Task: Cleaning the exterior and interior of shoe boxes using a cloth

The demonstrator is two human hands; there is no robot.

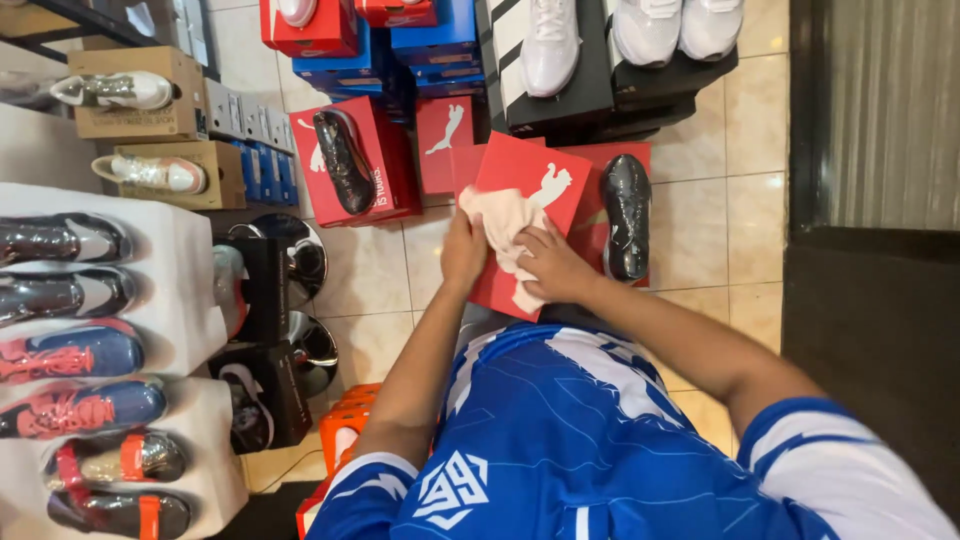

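I hold a red shoebox lid [540,190] tilted in front of me, above the tiled floor. My left hand [464,250] grips its left edge. My right hand [553,263] presses a pale pink cloth [508,222] flat against the lid's top face. A white animal logo shows on the lid's upper right. A shiny black shoe [627,214] rests on a red box just right of the lid.
Another black shoe [342,160] lies on a red box to the left. Stacked blue, red and black boxes with white shoes [551,45] stand ahead. A white shelf [170,300] with several colourful shoes lines the left. A dark doorway [870,300] is on the right.
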